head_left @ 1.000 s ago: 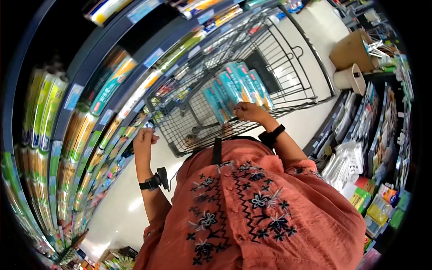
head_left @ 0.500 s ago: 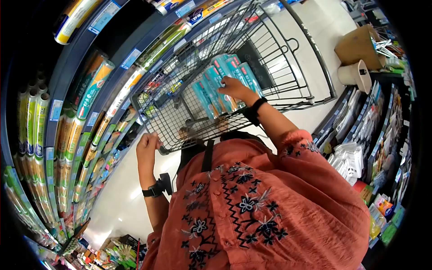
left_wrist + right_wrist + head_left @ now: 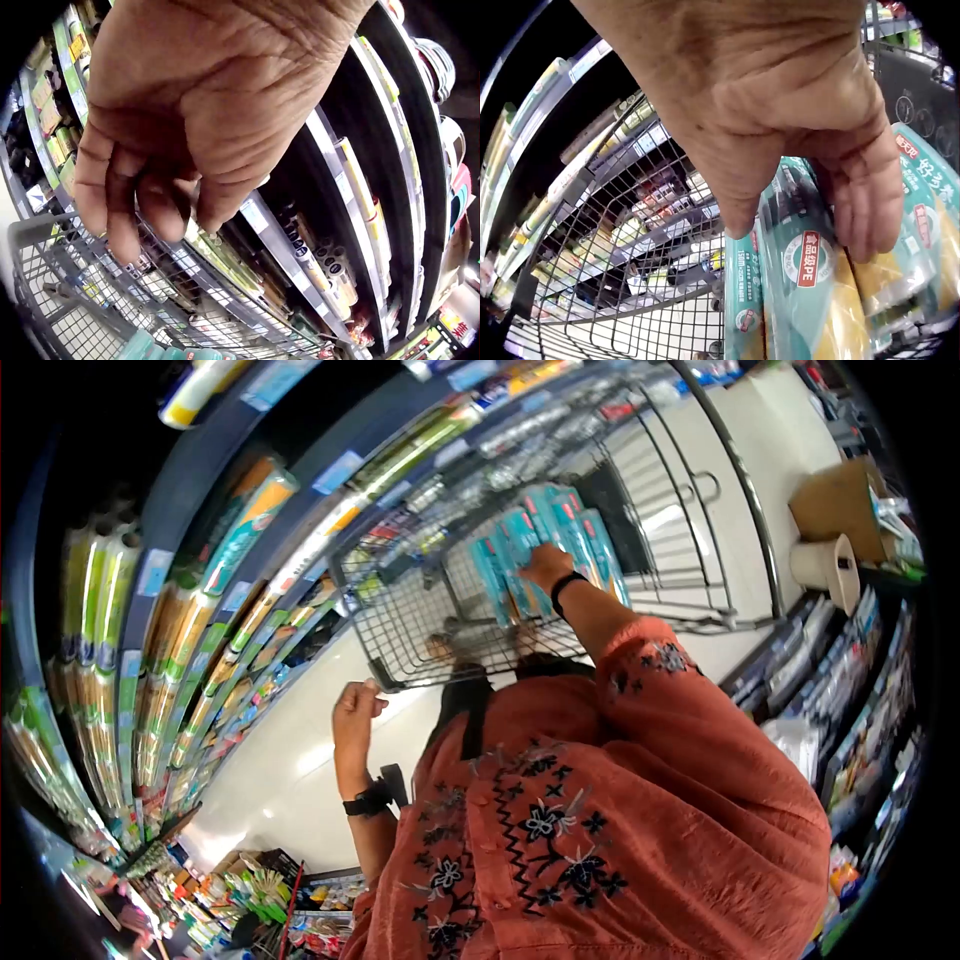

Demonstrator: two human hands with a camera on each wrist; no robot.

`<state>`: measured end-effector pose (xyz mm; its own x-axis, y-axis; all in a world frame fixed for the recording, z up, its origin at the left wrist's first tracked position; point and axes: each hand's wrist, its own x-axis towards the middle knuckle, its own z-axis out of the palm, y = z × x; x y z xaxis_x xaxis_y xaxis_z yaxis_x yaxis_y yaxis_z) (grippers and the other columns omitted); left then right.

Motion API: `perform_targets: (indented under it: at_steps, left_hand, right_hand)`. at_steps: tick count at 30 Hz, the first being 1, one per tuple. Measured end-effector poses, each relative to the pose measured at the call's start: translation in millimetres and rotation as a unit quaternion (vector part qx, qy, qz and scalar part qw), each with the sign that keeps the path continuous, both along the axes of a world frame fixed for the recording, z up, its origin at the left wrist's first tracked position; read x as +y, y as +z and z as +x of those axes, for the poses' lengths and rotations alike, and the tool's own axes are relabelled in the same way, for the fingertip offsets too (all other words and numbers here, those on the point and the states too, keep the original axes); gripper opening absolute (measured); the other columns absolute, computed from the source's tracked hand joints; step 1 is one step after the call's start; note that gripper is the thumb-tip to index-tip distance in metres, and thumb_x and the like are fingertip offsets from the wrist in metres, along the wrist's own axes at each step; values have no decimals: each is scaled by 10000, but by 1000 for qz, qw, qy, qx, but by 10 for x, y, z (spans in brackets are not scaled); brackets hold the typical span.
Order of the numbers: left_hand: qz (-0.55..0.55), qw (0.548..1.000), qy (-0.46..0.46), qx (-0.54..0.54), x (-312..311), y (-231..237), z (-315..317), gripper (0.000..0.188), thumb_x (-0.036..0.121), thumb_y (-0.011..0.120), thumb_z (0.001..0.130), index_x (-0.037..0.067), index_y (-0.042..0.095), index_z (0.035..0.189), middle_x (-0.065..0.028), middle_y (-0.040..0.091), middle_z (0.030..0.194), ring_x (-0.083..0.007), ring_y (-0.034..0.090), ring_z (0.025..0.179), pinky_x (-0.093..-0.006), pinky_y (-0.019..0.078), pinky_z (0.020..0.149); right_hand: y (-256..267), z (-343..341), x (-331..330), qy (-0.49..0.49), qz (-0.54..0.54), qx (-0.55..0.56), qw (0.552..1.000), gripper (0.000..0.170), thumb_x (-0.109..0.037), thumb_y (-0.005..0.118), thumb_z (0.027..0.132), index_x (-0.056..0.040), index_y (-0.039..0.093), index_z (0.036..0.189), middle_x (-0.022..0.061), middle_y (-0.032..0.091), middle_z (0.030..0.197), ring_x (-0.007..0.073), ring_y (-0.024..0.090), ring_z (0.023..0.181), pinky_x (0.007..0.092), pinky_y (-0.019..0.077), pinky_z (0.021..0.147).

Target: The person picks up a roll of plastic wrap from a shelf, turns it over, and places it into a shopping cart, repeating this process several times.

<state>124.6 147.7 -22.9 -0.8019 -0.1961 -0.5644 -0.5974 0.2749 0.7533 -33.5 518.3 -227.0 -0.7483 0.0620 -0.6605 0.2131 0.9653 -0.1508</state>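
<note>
In the head view, several teal-and-yellow wrapped rolls point(image 3: 495, 565) stand in the wire shopping cart point(image 3: 383, 678). My right hand point(image 3: 548, 567) reaches down onto the middle of the group. The right wrist view shows its thumb on one side and fingers on the other of a teal plastic-wrapped roll point(image 3: 802, 251), labelled as food-grade PE; that hand grips the roll near its upper end. Another teal roll point(image 3: 919, 202) stands right beside the fingers. My left hand point(image 3: 357, 705) hangs by the cart's near-left corner, fingers loosely curled and holding nothing; the left wrist view shows the same.
Shelves point(image 3: 150, 595) of long rolls in film and boxes line the left side, close to the cart. To the right, hanging packs point(image 3: 860, 670) fill another rack. A cardboard box point(image 3: 840, 515) and a beige bin point(image 3: 825, 572) stand at the back right.
My right hand has moved from the near edge of the teal rolls up onto their middle. The left hand stays loosely curled beside the cart, and the head view has shifted a little.
</note>
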Motion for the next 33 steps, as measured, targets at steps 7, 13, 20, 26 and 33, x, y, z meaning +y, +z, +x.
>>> perform_targets:
  at_steps: [7, 13, 20, 26, 33]
  left_hand:
    - [-12, 1000, 6, -20, -122, 4, 25, 311, 326, 631, 984, 24, 636, 905, -24, 637, 772, -112, 636, 724, -246, 474, 662]
    - [-24, 1000, -5, -11, -168, 56, -55, 324, 334, 633, 980, 15, 641, 923, -32, 638, 776, -107, 610, 712, -251, 480, 664]
    - [-15, 1000, -11, -17, -239, 43, -16, 335, 348, 596, 997, 16, 637, 985, -32, 638, 792, -122, 646, 747, -255, 498, 712]
    - [-10, 1000, -12, -23, -273, 41, 31, 336, 341, 609, 992, 11, 640, 1043, -37, 656, 863, -120, 648, 776, -257, 499, 705]
    - [-21, 999, -14, -38, -350, 24, 129, 349, 345, 605, 994, 7, 641, 1074, -44, 664, 884, -125, 658, 795, -268, 510, 706]
  right_hand:
    - [-123, 36, -75, 39, 35, 37, 998, 545, -526, 737, 800, -62, 736, 1086, 153, 694, 1175, 307, 692, 1056, 418, 580, 850]
    - [-242, 33, -120, 38, 82, 10, 996, 536, -479, 706, 850, -75, 688, 1203, 119, 661, 1255, 278, 687, 1081, 393, 580, 870]
    - [-107, 37, -91, 22, 43, -16, 999, 502, -435, 696, 854, -58, 691, 1186, 130, 615, 1306, 307, 671, 1109, 405, 576, 883]
    - [-156, 15, -199, 44, 93, -30, 994, 507, -430, 665, 882, -55, 670, 1224, 155, 589, 1324, 316, 674, 1097, 398, 576, 883]
    - [-336, 55, -190, 22, 75, 2, 997, 581, -504, 670, 832, -51, 679, 1195, 160, 600, 1274, 316, 680, 1069, 393, 573, 874]
